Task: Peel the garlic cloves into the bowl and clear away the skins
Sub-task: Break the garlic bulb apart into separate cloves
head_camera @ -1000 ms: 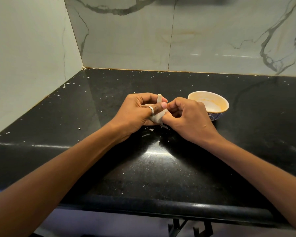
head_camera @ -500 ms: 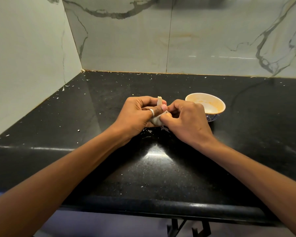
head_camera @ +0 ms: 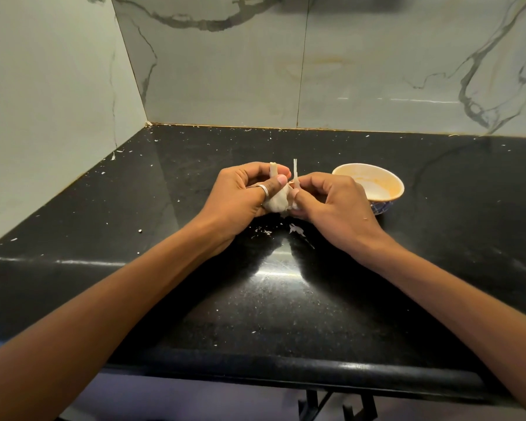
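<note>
A white garlic bulb (head_camera: 276, 201) is held just above the middle of the black counter. My left hand (head_camera: 240, 197), with a ring on one finger, grips the bulb, and its stem pokes up between the fingers. My right hand (head_camera: 328, 202) pinches a thin strip of garlic skin (head_camera: 295, 174) that stands up from the bulb's right side. Right of my right hand stands a cream bowl (head_camera: 389, 189) with an orange-stained inside; I see no cloves in it. A few bits of skin (head_camera: 295, 230) lie on the counter under my hands.
The black counter (head_camera: 255, 299) sits in a corner of marble-patterned walls, left and behind. Small white flecks are scattered over it, mostly along the left and back edges. Its rounded front edge runs across the bottom of the view.
My right hand has pulled a strip of skin away from the bulb; the strip now stands apart to the right of the stem. A skin bit shows on the counter below.
</note>
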The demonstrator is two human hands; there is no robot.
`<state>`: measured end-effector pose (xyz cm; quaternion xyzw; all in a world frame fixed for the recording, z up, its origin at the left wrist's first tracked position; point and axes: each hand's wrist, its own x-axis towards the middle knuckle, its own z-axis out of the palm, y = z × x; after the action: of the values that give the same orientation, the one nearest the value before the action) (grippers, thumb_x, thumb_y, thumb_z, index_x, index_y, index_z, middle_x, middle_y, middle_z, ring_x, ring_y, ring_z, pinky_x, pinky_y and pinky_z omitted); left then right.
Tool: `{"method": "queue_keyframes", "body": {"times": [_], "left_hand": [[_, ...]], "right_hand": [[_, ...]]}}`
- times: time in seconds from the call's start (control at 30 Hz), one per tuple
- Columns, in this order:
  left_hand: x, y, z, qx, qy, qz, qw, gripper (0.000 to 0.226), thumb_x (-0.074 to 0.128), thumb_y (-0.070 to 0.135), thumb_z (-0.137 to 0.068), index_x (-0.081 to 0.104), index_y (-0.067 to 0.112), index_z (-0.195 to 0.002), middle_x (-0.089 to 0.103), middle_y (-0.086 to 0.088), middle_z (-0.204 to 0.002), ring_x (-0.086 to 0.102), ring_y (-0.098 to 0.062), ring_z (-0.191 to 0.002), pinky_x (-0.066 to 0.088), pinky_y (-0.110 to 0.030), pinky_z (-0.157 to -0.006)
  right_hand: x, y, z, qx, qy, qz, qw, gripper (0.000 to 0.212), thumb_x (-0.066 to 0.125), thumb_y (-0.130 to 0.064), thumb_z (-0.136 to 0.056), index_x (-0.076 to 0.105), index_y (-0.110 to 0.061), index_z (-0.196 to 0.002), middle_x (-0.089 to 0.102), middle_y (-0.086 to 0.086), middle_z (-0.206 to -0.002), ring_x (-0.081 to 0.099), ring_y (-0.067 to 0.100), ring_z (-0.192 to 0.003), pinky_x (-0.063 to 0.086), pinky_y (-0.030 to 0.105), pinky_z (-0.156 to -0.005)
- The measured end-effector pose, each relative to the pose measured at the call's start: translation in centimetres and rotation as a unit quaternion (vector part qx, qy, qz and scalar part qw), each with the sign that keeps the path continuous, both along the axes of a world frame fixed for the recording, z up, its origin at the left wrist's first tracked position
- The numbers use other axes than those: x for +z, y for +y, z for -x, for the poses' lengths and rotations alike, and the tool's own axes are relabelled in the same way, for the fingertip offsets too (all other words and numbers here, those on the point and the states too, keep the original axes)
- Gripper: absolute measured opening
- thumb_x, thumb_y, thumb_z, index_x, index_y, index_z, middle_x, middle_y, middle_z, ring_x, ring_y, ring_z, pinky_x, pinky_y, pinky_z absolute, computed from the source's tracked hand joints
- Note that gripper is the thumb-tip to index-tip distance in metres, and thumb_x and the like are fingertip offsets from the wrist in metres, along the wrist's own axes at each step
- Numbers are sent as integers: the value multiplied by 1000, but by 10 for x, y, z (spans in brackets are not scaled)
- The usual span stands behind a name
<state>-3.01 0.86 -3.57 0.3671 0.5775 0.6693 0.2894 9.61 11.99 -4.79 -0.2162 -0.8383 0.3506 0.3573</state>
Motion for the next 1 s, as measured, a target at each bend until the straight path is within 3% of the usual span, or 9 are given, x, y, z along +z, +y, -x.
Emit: {"method": "queue_keyframes", "body": {"times": [0.27,0.4,0.5,0.63,0.77,1.0], "left_hand": [[-2,3,4,17,-13,-9,1000,18,66,10,-95,72,10,-113,72,-23,-110,68,-40,-109,56,-53,-94],[-1,3,6,30,-8,-4,1000,17,63,12,-97,72,13,-112,74,-11,-113,69,-30,-111,58,-49,-93],[-1,3,9,35,-1,0,999,18,58,12,-101,69,13,-115,75,-6,-113,69,-25,-112,58,-45,-94],[-2,4,9,12,-8,-5,1000,18,53,10,-103,67,11,-115,75,-8,-112,71,-23,-108,59,-40,-92],[-2,4,8,-24,-20,-16,999,20,50,8,-104,64,6,-118,72,-14,-117,69,-26,-110,58,-38,-93],[0,3,5,-57,-30,-28,998,25,47,6,-104,60,-2,-124,71,-17,-119,70,-21,-103,59,-31,-88]], "right_hand": [[-4,8,3,23,29,89,995,11,70,-24,-92,80,-23,-96,79,-4,-87,76,19,-90,61,48,-89],[-3,6,1,-10,5,6,1000,13,68,-15,-97,80,-19,-94,76,-7,-78,72,6,-78,60,31,-78],[-5,5,0,-32,-8,-95,995,14,67,-16,-96,80,-18,-96,75,-5,-81,70,15,-80,57,39,-81],[-8,4,0,-35,-37,-181,982,16,65,-20,-96,78,-12,-97,75,3,-88,64,18,-83,49,39,-81],[-4,-2,-1,-10,5,-189,982,22,62,-22,-93,78,-13,-105,76,0,-98,65,13,-88,47,23,-81],[-3,-5,-2,12,2,-173,985,20,69,-27,-93,78,-15,-106,77,-3,-89,69,11,-78,53,33,-74]]}}
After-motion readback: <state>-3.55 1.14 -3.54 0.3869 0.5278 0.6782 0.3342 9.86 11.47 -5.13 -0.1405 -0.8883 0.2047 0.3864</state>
